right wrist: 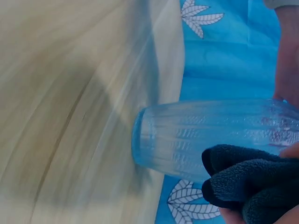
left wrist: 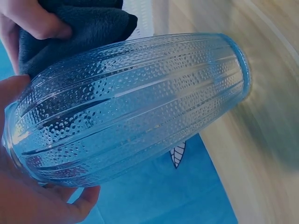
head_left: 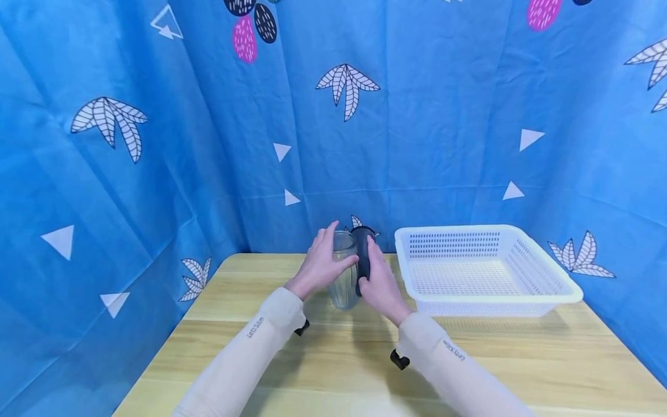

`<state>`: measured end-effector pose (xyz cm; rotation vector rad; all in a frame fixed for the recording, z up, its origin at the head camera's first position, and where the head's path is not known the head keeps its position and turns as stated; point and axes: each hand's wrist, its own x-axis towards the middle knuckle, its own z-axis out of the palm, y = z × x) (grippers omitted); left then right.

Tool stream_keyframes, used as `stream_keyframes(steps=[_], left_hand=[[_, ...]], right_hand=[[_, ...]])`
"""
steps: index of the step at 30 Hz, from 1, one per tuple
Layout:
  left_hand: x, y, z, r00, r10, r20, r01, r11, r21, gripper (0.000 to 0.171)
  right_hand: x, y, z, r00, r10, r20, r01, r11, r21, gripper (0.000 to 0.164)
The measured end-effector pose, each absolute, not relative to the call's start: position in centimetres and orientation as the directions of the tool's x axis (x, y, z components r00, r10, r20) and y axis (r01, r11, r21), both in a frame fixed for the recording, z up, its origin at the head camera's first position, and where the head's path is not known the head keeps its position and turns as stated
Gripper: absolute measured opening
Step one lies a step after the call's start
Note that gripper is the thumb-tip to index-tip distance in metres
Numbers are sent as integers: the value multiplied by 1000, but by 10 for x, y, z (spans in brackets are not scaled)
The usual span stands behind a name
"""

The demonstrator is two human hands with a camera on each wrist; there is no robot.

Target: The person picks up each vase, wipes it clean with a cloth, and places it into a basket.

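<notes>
Firstly, from head: shows tall, clear, ribbed-glass vase [head_left: 344,291] base-down on pale wooden table [head_left: 333,359], clasped near rim by left hand [head_left: 324,260], presumably for steadiness. From left wrist: shows right hand [left wrist: 37,17] gripping dark plush cloth [left wrist: 93,28] beside vase. From right wrist: shows cloth layered, likely as padding.

A clear glass vase [head_left: 343,291] stands roughly upright, its upper end gripped by the left hand [head_left: 323,263]. Lengthwise ribs and small dimples cover its wall, which narrows toward the base, well below that grip. A dark, plush cloth [head_left: 362,250], folded into thick layers, is bunched in the right hand [head_left: 380,285] along the vase's side, to the right of the left hand's grip.
</notes>
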<state>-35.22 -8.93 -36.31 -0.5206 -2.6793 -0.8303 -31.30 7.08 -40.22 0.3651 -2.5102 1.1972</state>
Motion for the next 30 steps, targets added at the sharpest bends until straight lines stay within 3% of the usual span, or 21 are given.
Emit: stream_keyframes(steps=[8, 16, 30], left_hand=[[-352, -86, -358, -881, 251, 400, 445, 726, 524, 90], [-347, -89, -359, -892, 234, 387, 423, 733, 533, 90], [-348, -94, -360, -889, 250, 382, 424, 765, 485, 91]], right_hand=[[-323, 77, -412, -951, -75, 300, -273, 660, -700, 90], [-327, 78, -438, -973, -189, 130, -227, 701, -676, 91], [-319, 82, -447, -976, -210, 49, -180, 665, -725, 83]])
